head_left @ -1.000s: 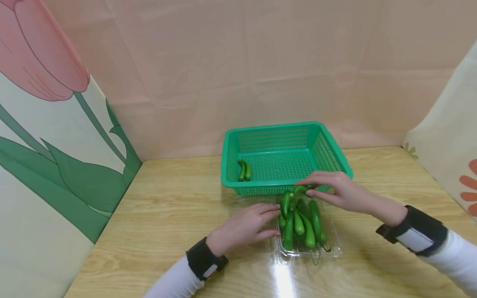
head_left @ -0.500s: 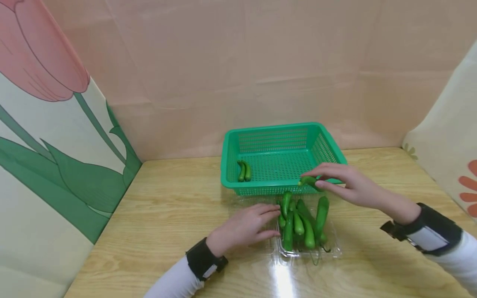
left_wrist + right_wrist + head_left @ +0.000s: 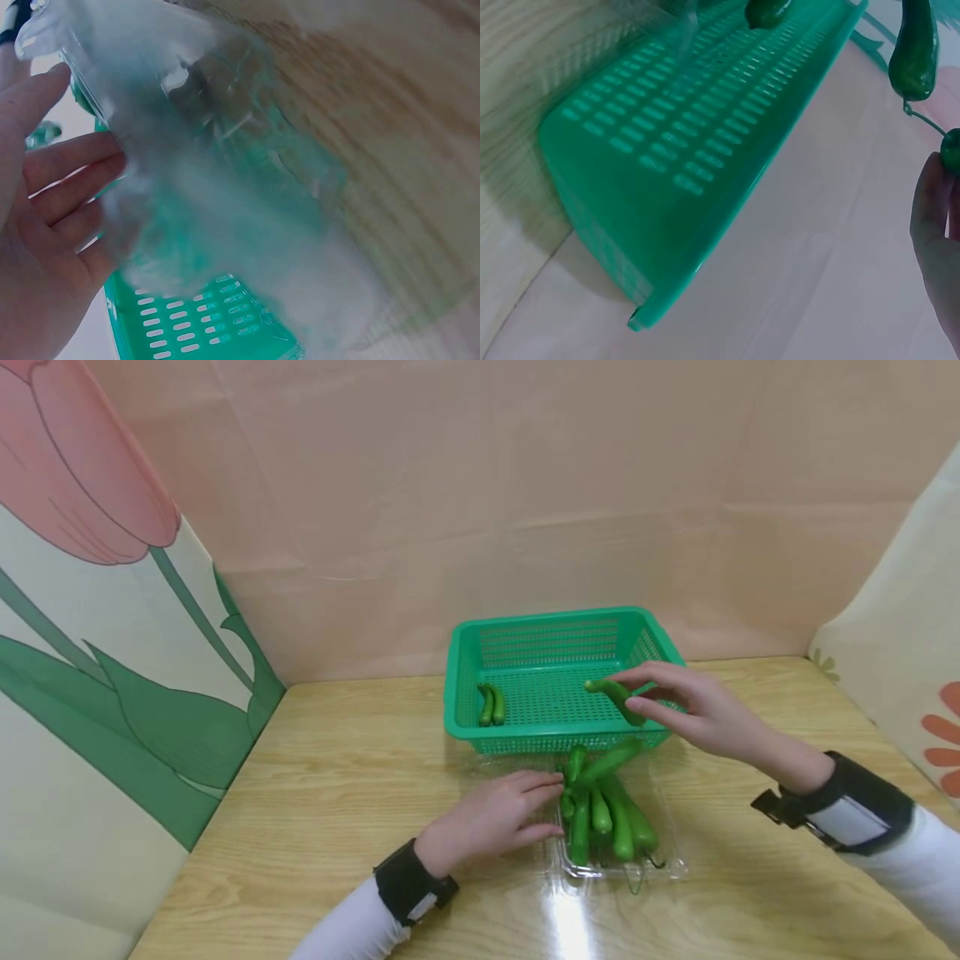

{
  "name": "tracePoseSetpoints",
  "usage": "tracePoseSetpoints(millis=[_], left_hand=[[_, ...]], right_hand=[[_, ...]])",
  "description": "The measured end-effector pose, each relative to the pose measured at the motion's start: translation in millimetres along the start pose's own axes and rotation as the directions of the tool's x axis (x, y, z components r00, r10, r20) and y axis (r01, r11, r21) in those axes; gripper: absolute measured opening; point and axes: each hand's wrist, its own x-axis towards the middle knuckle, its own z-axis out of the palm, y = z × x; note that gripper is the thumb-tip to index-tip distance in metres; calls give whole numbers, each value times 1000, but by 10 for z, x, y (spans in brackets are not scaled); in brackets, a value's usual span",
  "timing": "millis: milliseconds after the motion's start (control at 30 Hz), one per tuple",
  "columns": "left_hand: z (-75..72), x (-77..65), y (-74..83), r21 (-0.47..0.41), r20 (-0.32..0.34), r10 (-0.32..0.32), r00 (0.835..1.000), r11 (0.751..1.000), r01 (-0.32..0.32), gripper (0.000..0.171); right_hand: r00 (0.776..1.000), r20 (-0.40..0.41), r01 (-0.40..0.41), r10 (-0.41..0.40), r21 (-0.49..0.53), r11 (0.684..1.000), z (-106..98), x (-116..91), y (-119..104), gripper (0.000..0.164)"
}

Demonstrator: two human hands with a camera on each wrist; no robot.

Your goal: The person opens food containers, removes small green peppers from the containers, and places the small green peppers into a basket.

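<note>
Worn on the head, one camera looks forward and down over the table (image 3: pixel 360 735), taking in both wrists and facing the cloth backdrop (image 3: pixel 375 527) from well back. The left wrist camera looks, tilted, past the nearby left hand (image 3: pixel 45 240) and through clear plastic (image 3: pixel 202 180), while the right wrist camera sees the basket (image 3: pixel 682 255) close and slanting, the right hand (image 3: pixel 941 232) at its right edge. All three views share the basket; head and right wrist also share the backdrop.
</note>
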Motion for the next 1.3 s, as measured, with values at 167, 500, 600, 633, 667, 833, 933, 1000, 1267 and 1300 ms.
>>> tracePoseSetpoints(millis=[167,500,600,633,667,833,933,1000,1267,1300], left_hand=[[6,-5,2,2,-14,12,1000,1000,-12,58],[-3,-19,13,-12,-8,7,1000,1000,-7,59],[-10,-21,14,-9,-16,11,1000,1000,-11,59],[-12,-21,14,-9,-16,11,1000,1000,-11,59],[-14,-21,15,-10,-17,10,1000,1000,-10,59],[-25,-20,18,-17,-13,4,1000,1000,-4,60],[-28,-20,13,-20,-15,7,1000,1000,-8,59],[-28,-21,11,-21,-18,11,1000,1000,-12,59],[-16,-17,12,-26,-12,8,1000,1000,-8,59],[-14,-17,12,-25,-10,7,1000,1000,-7,59]], right_hand=[[1000,-15,-15,15,50,999,12,121,35,44],[992,-19,-125,127,81,989,48,420,76,35],[989,-22,-141,144,96,985,57,523,81,34],[988,-20,-149,151,101,984,59,558,83,33],[987,-18,-157,160,102,982,61,591,87,33],[983,-20,-180,181,63,982,76,750,142,29],[980,-18,-199,200,44,979,96,829,199,28],[974,-1,-225,226,57,973,112,882,231,28],[949,77,-314,305,168,935,197,1057,433,33],[945,85,-326,315,186,927,209,1075,466,33]])
